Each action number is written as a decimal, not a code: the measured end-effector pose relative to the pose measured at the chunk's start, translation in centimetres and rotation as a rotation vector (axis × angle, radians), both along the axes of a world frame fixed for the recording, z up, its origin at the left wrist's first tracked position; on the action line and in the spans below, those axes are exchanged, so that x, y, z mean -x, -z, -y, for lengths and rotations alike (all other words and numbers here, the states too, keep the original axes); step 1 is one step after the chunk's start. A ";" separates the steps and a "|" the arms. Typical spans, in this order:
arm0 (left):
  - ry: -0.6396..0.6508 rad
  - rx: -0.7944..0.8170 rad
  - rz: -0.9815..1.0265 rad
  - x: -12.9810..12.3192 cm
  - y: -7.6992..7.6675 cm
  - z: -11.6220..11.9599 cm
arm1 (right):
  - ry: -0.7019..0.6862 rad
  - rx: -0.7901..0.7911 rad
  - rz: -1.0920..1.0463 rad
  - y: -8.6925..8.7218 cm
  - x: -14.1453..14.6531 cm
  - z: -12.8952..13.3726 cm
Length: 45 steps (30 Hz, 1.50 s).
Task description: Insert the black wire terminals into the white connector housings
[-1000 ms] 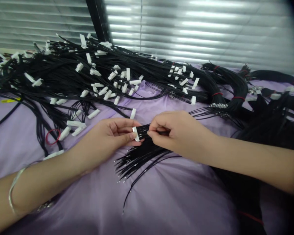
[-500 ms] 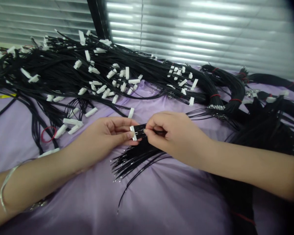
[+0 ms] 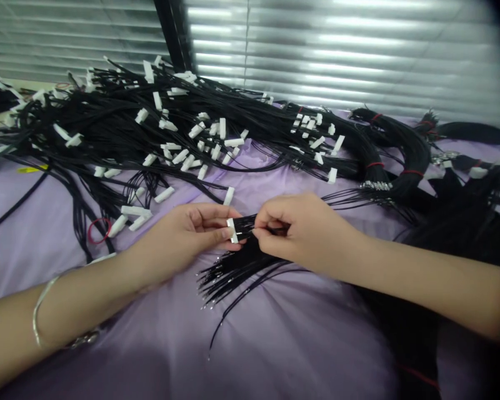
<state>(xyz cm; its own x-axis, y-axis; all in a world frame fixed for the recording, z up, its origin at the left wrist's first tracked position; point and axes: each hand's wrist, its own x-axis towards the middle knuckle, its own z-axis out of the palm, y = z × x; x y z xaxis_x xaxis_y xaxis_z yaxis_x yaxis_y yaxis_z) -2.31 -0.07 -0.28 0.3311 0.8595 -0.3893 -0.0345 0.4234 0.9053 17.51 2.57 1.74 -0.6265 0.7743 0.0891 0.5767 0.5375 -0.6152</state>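
Between thumb and fingers, my left hand [image 3: 204, 226] grips a white connector [image 3: 232, 230]. Several black wires run from its right side toward my right hand [image 3: 291, 226], whose thumb and forefinger pinch a black wire just right of the connector. Under both hands a bundle of loose black wires [image 3: 229, 278] fans out to the lower left, with shiny metal tips. One wire of it curves down apart from the others. The exact end of the pinched wire is hard to make out.
A large heap of black cables [image 3: 120, 116] with white connectors lies behind my hands. Banded wire bundles [image 3: 414, 150] lie at the right. A red band [image 3: 99, 230] rests on the purple cloth [image 3: 158, 344]. Window blinds [image 3: 337, 50] stand behind.
The whole view has shifted slightly, so the scene sits further right. Both hands keep their holds on the connector and wire, with little visible change between them.
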 end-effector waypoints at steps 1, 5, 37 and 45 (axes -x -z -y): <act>-0.007 0.004 -0.007 0.0 -0.1 0.0 | 0.011 0.043 -0.003 0.0 0.0 -0.1; -0.011 0.014 -0.005 -0.2 -0.2 0.0 | 0.054 0.155 0.007 0.0 -0.1 -0.1; -0.036 -0.043 -0.090 -0.3 -0.2 0.3 | 0.011 0.022 -0.003 0.2 0.2 0.4; -0.046 -0.047 -0.107 -0.2 -0.2 0.3 | 0.015 0.037 -0.007 0.6 0.1 0.3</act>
